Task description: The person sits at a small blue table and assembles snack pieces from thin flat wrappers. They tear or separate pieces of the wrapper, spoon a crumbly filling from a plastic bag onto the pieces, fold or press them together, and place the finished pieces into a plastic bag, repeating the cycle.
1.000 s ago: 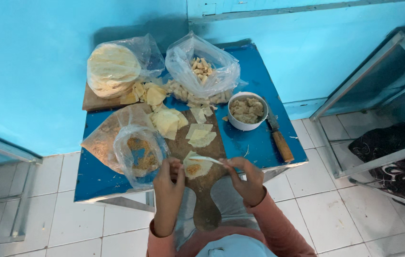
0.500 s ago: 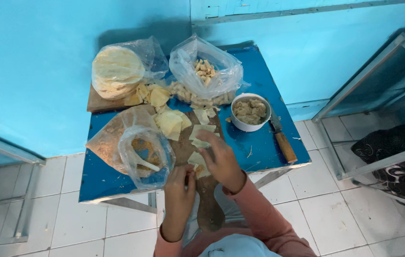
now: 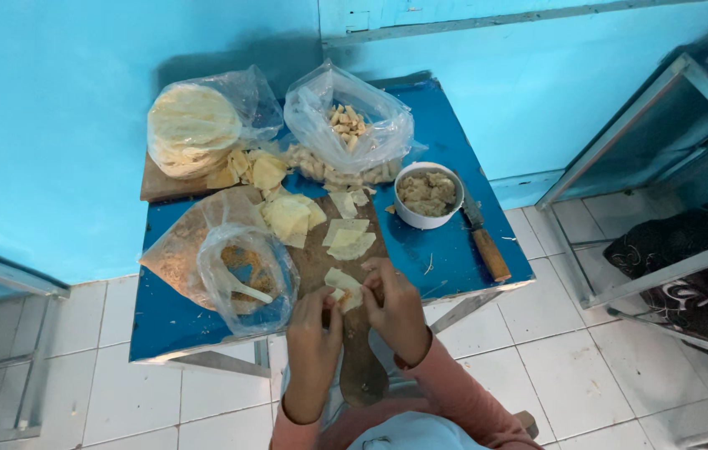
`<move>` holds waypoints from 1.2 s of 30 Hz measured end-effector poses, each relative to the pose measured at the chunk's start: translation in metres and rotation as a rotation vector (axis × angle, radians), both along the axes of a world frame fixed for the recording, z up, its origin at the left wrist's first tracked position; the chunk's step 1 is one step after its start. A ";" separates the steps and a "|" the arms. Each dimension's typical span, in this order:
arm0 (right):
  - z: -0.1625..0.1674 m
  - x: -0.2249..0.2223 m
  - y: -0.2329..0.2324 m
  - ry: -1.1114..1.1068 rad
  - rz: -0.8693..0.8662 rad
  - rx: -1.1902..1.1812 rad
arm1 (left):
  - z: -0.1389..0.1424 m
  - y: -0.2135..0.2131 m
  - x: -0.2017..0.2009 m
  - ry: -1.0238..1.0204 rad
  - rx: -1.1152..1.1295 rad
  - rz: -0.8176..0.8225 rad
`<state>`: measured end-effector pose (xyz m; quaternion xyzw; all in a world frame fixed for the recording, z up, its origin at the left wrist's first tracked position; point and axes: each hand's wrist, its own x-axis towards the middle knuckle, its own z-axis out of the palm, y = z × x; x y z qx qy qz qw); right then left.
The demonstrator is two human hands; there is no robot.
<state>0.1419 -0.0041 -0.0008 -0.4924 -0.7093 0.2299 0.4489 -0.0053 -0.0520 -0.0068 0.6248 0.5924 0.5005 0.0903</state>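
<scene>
My left hand (image 3: 318,315) and my right hand (image 3: 394,300) meet over a wooden cutting board (image 3: 354,333) at the near edge of a small blue table (image 3: 454,250). Both pinch one pale dough wrapper (image 3: 342,286) with a bit of filling on it. More cut wrappers (image 3: 349,239) lie further up the board. A white bowl of beige filling (image 3: 428,193) stands to the right of the board. At the left, an open plastic bag of brown crumbs (image 3: 233,267) holds a white spoon (image 3: 252,292).
A bagged stack of round flat wrappers (image 3: 194,125) and a bag of small folded pieces (image 3: 349,125) sit at the back. Yellowish wrapper pieces (image 3: 287,215) lie mid-table. A wooden-handled knife (image 3: 486,242) lies at the right edge. A metal frame (image 3: 620,167) stands to the right.
My right hand left a thin tool it held a second ago, reached over the board, then came back. Both hands now close together on the wrapper.
</scene>
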 end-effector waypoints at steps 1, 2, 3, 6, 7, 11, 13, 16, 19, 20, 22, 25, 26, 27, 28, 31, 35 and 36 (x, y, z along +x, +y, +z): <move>-0.001 0.000 0.001 0.055 0.004 -0.043 | 0.000 0.000 -0.001 -0.003 -0.028 -0.015; -0.002 0.000 0.001 0.075 0.017 -0.028 | 0.000 0.001 -0.001 -0.006 -0.058 -0.031; -0.003 -0.001 0.002 0.094 0.030 -0.014 | 0.000 0.001 -0.001 -0.011 -0.088 -0.047; -0.008 -0.007 0.003 0.135 0.069 0.094 | 0.001 0.002 -0.001 0.021 -0.058 -0.048; -0.011 -0.009 0.002 0.146 0.082 0.139 | 0.001 0.002 -0.002 0.015 -0.054 -0.063; -0.019 -0.014 -0.003 0.129 0.076 0.198 | 0.004 0.000 -0.003 -0.011 -0.065 -0.092; -0.020 -0.014 -0.005 0.068 0.090 0.335 | 0.005 0.000 -0.003 -0.015 -0.082 -0.094; -0.017 -0.013 -0.011 0.045 0.137 0.259 | 0.005 0.001 -0.002 -0.029 -0.091 -0.082; -0.009 -0.011 -0.013 -0.026 0.193 0.272 | 0.003 0.002 -0.002 -0.071 -0.084 -0.066; -0.006 -0.010 -0.014 -0.034 0.219 0.269 | 0.003 0.001 -0.002 -0.076 -0.087 -0.072; 0.000 -0.006 -0.015 -0.049 0.274 0.263 | 0.001 0.001 -0.002 -0.060 -0.091 -0.074; 0.007 0.008 -0.012 -0.085 0.326 0.173 | 0.001 0.002 -0.003 -0.018 -0.086 -0.078; 0.008 0.013 -0.008 -0.122 0.355 0.139 | 0.002 0.002 -0.004 -0.020 -0.080 -0.086; 0.009 0.017 -0.003 -0.159 0.384 0.105 | 0.004 0.002 -0.005 -0.021 -0.074 -0.095; 0.008 0.019 0.000 -0.196 0.410 0.071 | 0.006 0.001 -0.006 -0.008 -0.101 -0.104; 0.005 0.020 0.006 -0.204 0.448 0.216 | 0.015 -0.001 -0.012 0.015 -0.167 -0.160; 0.003 0.013 0.011 -0.090 0.389 0.043 | 0.024 -0.001 -0.019 0.072 -0.109 -0.249; 0.004 0.013 0.012 -0.037 0.394 -0.048 | 0.024 0.000 -0.021 0.104 -0.064 -0.260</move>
